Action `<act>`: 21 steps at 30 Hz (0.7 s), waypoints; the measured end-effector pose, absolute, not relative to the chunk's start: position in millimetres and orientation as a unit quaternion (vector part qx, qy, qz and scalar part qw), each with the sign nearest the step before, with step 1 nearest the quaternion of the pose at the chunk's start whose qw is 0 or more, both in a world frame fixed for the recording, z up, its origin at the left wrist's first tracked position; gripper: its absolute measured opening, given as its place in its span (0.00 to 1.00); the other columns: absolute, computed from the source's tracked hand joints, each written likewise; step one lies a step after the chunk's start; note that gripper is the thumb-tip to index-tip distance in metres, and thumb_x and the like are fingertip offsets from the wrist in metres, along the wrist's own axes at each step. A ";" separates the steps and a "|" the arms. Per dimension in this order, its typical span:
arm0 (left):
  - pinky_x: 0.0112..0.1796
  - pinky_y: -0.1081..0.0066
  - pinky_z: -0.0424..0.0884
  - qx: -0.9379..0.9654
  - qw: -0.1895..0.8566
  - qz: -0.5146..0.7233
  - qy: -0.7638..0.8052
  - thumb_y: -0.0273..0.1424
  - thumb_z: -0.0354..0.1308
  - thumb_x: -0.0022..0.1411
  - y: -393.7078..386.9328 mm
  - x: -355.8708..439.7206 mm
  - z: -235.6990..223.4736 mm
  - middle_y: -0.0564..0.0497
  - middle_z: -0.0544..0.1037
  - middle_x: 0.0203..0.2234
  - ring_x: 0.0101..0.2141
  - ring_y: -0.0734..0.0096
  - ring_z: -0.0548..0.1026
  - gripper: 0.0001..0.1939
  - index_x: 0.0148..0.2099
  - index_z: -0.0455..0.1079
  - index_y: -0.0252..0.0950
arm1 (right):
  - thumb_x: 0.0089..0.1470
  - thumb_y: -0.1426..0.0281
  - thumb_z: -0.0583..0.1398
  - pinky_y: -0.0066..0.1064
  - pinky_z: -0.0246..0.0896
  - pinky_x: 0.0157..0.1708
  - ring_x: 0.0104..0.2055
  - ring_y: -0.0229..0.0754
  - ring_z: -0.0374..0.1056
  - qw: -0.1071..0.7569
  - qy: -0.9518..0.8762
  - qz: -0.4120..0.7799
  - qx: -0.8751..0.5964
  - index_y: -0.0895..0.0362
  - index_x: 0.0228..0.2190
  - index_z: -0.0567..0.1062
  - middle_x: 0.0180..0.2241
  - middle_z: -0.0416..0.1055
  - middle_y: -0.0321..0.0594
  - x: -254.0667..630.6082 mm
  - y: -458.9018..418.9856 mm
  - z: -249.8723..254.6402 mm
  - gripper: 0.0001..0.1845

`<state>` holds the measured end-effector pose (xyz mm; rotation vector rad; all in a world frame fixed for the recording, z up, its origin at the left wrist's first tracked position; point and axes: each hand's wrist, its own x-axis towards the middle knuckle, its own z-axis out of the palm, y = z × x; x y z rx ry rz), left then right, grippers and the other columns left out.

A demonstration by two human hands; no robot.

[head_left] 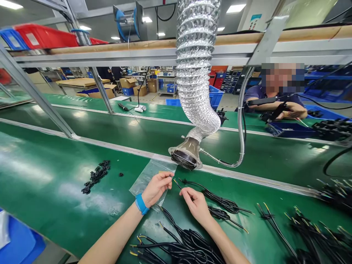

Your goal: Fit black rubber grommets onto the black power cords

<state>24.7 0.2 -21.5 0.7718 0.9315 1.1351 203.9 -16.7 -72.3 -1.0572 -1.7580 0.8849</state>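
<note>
My right hand (195, 205) pinches a black cable (178, 186) close to its stripped end, where thin coloured wire tips stick out to the left. My left hand (158, 187), with a blue band on the wrist, faces that end with thumb and fingers pressed together. What sits between its fingertips is too small to make out. Under the left hand lies a clear plastic bag (147, 178). Coiled black cables (225, 203) rest beyond my right hand, and a bigger heap of cables (189, 245) lies between my forearms. Small black plastic parts (96, 176) form a cluster on the left.
A fume hood (187, 152) on a silver flexible duct (196, 66) hangs just beyond my hands. More cable bundles (310, 234) lie at the right. A metal rail (123, 148) divides the green bench (55, 165). Across it, a person (275, 99) works over a blue tray (291, 130).
</note>
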 end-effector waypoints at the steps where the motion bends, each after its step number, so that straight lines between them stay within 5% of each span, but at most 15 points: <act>1: 0.30 0.76 0.68 0.337 0.687 0.498 0.408 0.34 0.74 0.45 0.3 24.6 -22.0 0.51 0.73 0.25 0.25 0.79 0.70 0.20 0.40 0.77 0.29 | 0.63 0.56 0.49 0.26 0.54 0.24 0.22 0.36 0.63 0.434 -0.709 0.360 -0.423 0.57 0.26 0.75 0.22 0.70 0.37 204.0 -16.8 -71.4 0.24; 9: 0.31 0.74 0.68 0.337 0.714 0.475 0.389 0.33 0.73 0.47 0.4 22.3 -27.7 0.45 0.77 0.33 0.27 0.78 0.71 0.20 0.43 0.79 0.30 | 0.61 0.51 0.49 0.27 0.53 0.25 0.23 0.36 0.60 0.392 -0.707 0.424 -0.408 0.57 0.24 0.74 0.21 0.67 0.36 206.4 -15.4 -63.1 0.28; 21: 0.31 0.71 0.67 0.420 0.686 0.431 0.409 0.36 0.72 0.46 0.5 13.9 -22.6 0.43 0.78 0.35 0.27 0.75 0.70 0.20 0.41 0.80 0.32 | 0.54 0.42 0.52 0.27 0.40 0.16 0.15 0.32 0.45 0.386 -0.609 0.563 -0.403 0.57 0.23 0.72 0.12 0.49 0.28 210.5 -9.2 -58.8 0.31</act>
